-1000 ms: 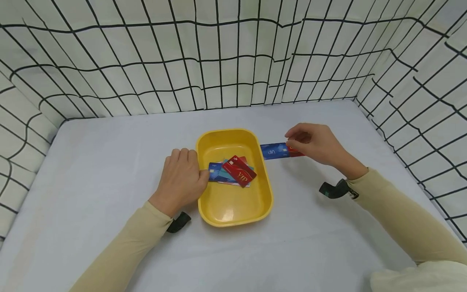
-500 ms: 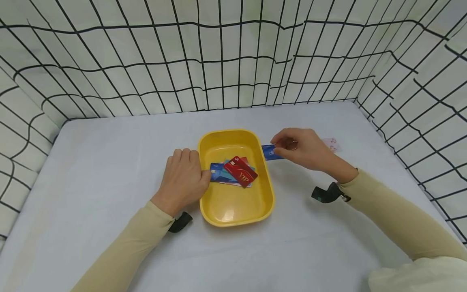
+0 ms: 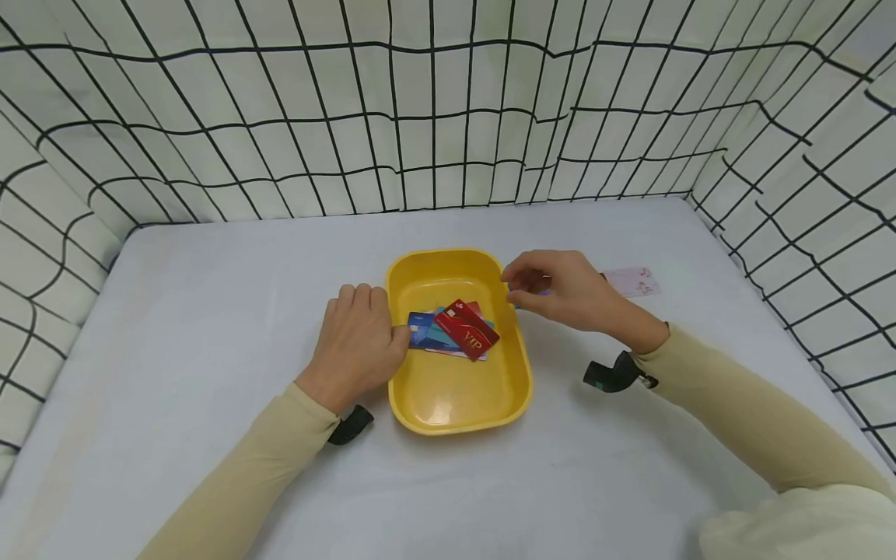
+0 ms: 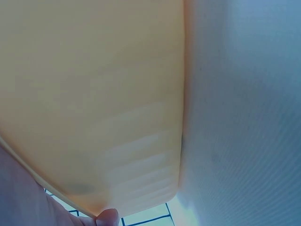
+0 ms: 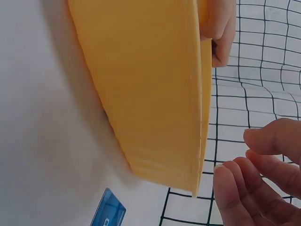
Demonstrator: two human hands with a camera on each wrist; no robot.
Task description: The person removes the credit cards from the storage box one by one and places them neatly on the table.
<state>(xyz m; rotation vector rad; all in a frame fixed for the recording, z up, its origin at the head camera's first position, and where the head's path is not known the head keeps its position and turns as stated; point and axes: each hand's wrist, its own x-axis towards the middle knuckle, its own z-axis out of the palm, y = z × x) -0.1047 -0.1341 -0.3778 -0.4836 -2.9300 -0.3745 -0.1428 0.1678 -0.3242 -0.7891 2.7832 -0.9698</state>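
My left hand (image 3: 358, 342) grips the left rim of a yellow plastic tray (image 3: 458, 408), thumb over the inside edge. Inside the tray lies a small overlapping pile of cards, with a red VIP card (image 3: 467, 330) on top and a blue card (image 3: 418, 328) at its left. Just beyond the tray's right rim hovers my right hand (image 3: 560, 288), its fingers loosely bent and a gap showing between thumb and fingertips in the right wrist view. Another blue card (image 5: 109, 210) lies on the table below that hand, mostly hidden in the head view.
A pale pink card (image 3: 632, 281) lies on the white table (image 3: 231, 303) to the right of my right hand. Black wire grid panels (image 3: 434, 118) stand along the back and both sides of the table.
My right hand has moved left to the tray's right rim, covering the blue card on the table and uncovering the pink one. My left hand keeps its grip on the tray.
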